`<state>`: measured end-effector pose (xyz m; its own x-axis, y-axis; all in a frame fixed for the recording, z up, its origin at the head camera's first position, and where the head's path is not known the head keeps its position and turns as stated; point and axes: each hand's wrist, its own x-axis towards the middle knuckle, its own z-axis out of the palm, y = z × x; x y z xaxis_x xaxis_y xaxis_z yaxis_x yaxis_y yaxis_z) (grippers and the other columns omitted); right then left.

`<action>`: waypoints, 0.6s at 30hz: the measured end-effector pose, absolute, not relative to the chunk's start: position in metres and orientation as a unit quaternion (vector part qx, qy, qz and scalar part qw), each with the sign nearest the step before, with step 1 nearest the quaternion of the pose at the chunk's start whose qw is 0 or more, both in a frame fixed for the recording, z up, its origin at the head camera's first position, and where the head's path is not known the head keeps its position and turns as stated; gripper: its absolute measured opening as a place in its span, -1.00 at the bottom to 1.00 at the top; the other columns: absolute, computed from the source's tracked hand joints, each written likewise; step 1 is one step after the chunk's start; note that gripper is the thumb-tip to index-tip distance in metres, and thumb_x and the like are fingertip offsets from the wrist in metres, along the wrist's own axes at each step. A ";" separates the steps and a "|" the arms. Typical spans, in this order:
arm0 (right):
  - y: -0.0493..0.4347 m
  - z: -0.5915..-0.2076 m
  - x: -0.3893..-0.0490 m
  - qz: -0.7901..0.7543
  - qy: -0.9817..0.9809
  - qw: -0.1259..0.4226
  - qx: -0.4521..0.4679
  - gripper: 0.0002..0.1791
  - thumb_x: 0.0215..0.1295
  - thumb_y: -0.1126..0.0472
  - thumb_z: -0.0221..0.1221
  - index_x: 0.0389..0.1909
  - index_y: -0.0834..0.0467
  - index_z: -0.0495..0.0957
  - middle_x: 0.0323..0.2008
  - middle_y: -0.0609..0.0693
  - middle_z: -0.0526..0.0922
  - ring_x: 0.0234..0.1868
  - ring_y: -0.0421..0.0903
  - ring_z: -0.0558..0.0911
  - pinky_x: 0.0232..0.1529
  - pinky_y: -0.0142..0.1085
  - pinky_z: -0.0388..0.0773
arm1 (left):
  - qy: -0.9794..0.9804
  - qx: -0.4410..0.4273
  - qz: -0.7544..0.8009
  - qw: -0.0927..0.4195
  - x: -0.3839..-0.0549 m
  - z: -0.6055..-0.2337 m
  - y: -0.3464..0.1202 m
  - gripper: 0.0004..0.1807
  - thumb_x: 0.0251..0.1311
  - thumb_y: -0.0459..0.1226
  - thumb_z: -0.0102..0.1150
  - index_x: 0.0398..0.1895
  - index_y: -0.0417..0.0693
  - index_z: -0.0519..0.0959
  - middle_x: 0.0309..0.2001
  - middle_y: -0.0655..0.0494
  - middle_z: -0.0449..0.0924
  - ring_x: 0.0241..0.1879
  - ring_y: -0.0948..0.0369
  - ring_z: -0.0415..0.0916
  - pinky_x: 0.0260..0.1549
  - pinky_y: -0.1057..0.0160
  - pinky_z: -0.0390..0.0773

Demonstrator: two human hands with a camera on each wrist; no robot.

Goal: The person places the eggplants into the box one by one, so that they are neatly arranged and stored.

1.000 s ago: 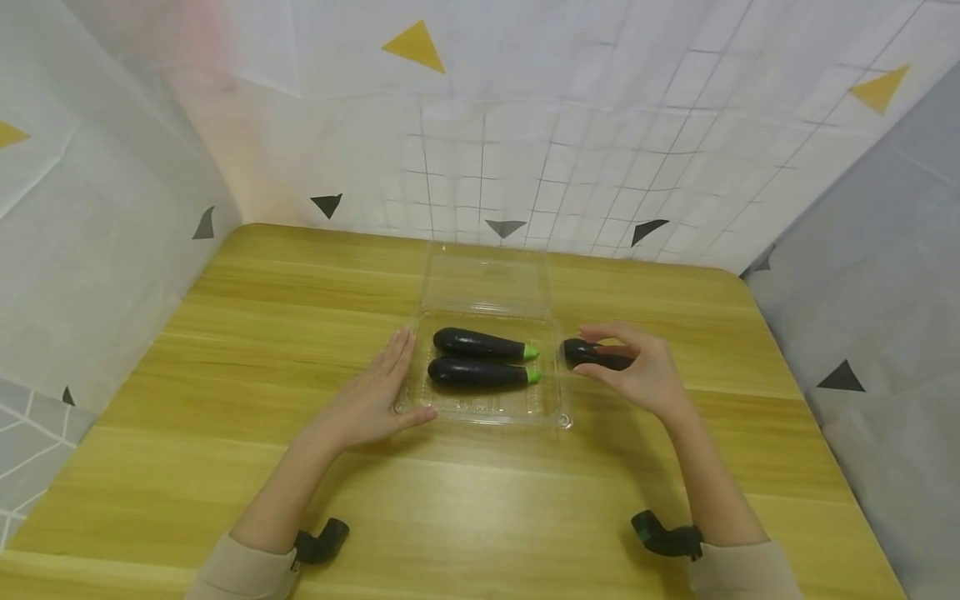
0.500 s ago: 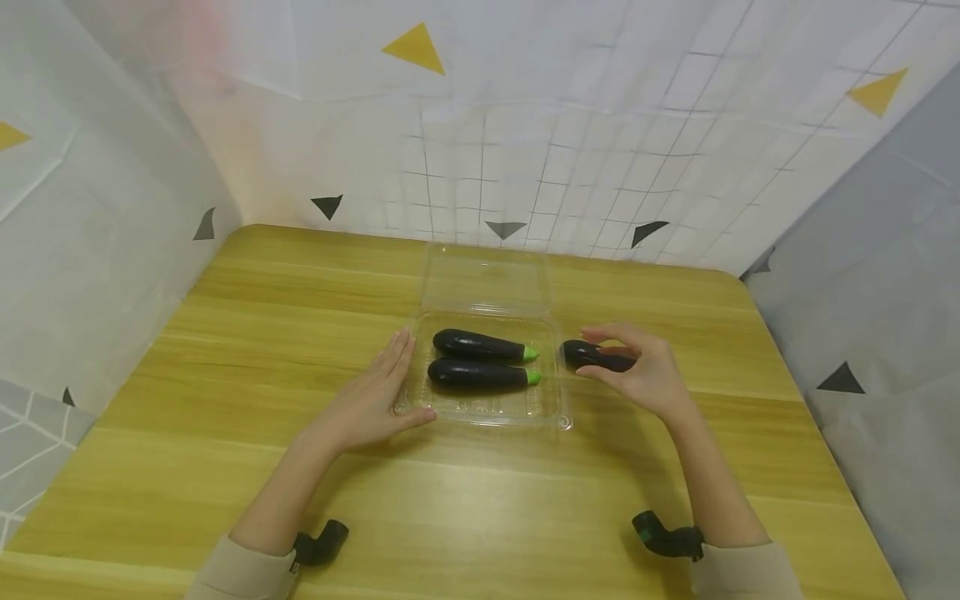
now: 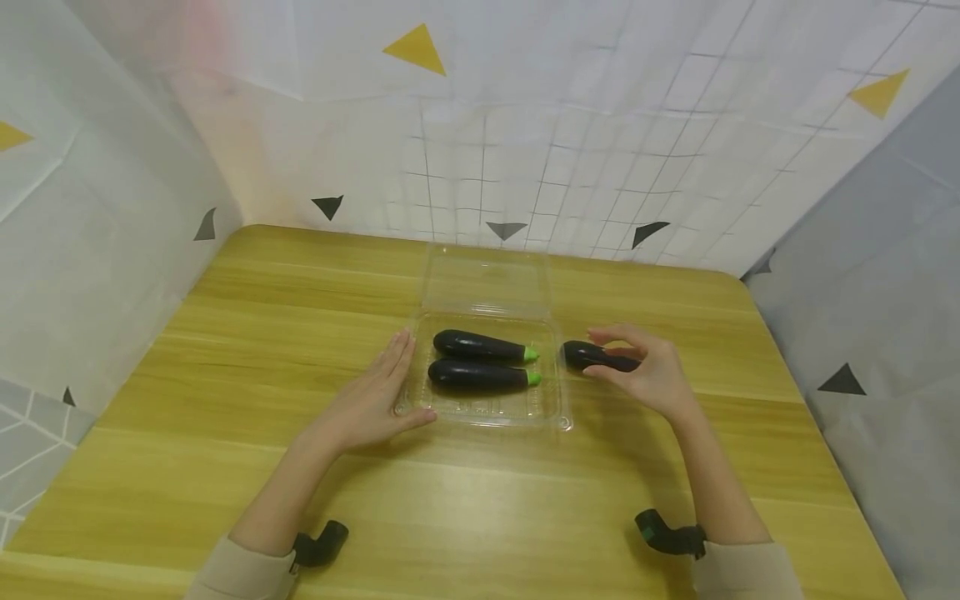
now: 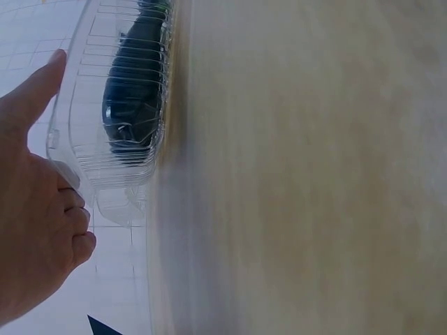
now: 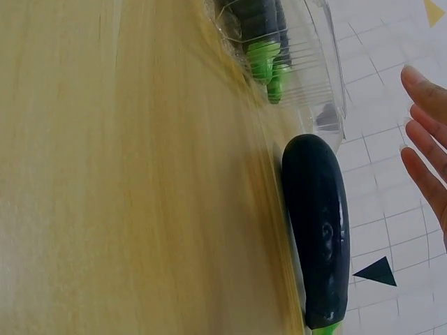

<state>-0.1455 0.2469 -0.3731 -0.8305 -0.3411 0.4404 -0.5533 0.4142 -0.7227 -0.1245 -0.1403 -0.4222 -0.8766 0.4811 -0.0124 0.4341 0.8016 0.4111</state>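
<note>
A clear plastic clamshell box (image 3: 513, 421) lies unfolded on the table, its lid (image 3: 487, 279) back toward the wall. Inside it, two dark eggplants (image 3: 480, 376) with green stem ends lie side by side. My left hand (image 3: 367, 404) rests along the box's left side, fingers straight, thumb at the front corner. Just right of the box is a third eggplant (image 5: 318, 223), flat on the table with its rounded end toward the box. Above it hovers my right hand (image 3: 643, 368), thumb and fingers spread apart. The right wrist view shows a gap between those fingertips (image 5: 412, 75) and the eggplant.
The wood-grain table (image 3: 465, 508) meets a white cloth wall (image 3: 345, 142) with grid lines and triangles at the back. Grey cloth (image 3: 885, 275) stands along the right side. A black camera mount (image 3: 322, 543) is strapped to each wrist, below beige sleeves (image 3: 247, 571).
My right hand has shifted slightly right over the third eggplant, its fingertips drawing back from the rounded end. My left hand, the box and the eggplants inside it have stayed put.
</note>
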 end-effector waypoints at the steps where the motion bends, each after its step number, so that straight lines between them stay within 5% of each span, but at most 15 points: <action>1: 0.248 -0.374 -0.146 0.471 -0.834 0.110 0.266 -0.46 -0.16 0.57 0.43 -0.03 0.37 0.59 -0.12 0.31 0.64 -0.08 0.15 0.60 -0.09 -0.34 0.61 | 0.948 0.241 0.201 0.059 -0.125 -0.422 -0.140 0.18 0.16 0.36 -0.03 0.52 -0.15 -0.34 0.53 -0.05 -0.47 0.50 0.04 -0.41 0.39 0.01 -0.05; 18: 0.262 -0.384 -0.152 0.478 -0.849 0.084 0.208 -0.52 -0.05 0.48 0.42 -0.01 0.31 0.61 -0.08 0.32 0.63 -0.05 0.01 0.62 -0.09 -0.38 0.60 | 0.946 0.237 0.209 0.068 -0.125 -0.423 -0.141 0.18 0.16 0.36 -0.03 0.52 -0.13 -0.36 0.53 -0.02 -0.50 0.49 0.07 -0.43 0.39 0.01 -0.05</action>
